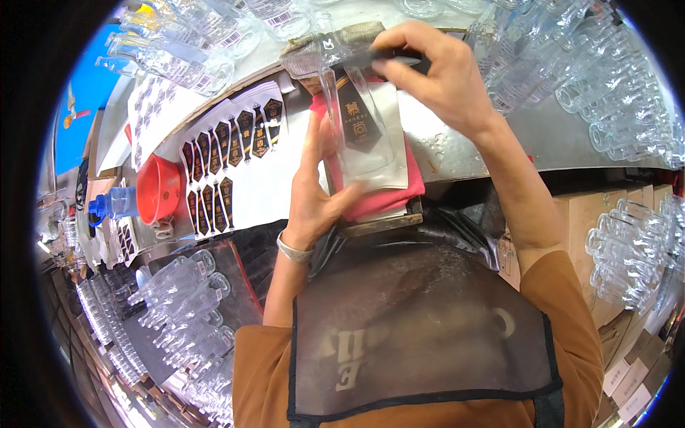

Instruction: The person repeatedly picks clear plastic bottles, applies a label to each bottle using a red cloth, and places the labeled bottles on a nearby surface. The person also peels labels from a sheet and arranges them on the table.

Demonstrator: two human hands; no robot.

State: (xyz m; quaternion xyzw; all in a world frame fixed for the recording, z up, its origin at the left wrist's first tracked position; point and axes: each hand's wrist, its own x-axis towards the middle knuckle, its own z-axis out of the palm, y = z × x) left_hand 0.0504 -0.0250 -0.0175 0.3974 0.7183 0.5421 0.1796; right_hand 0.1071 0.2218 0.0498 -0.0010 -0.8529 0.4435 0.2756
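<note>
A clear glass bottle [382,153] lies with its neck away from me on a white sheet over a pink cloth [389,198]. On its side is a black pointed label [364,132] with gold marks. My left hand [312,203] is beside the bottle's left side and base, fingers stretched along it and thumb spread, slightly blurred. Near the bottle's shoulder, my right hand [446,75] pinches a dark flat tool [412,63], whose exact kind is blurred. Folded grey-brown cloth [303,53] sits under the bottle's neck.
Left of the bottle lies a sheet of black labels [232,160]. Beyond it are a red bowl [158,189] and a blue-capped plastic bottle [114,203]. Glass bottles crowd the back left [200,36], back right [585,78], and lower left [185,299]. Cardboard boxes [574,228] stand right.
</note>
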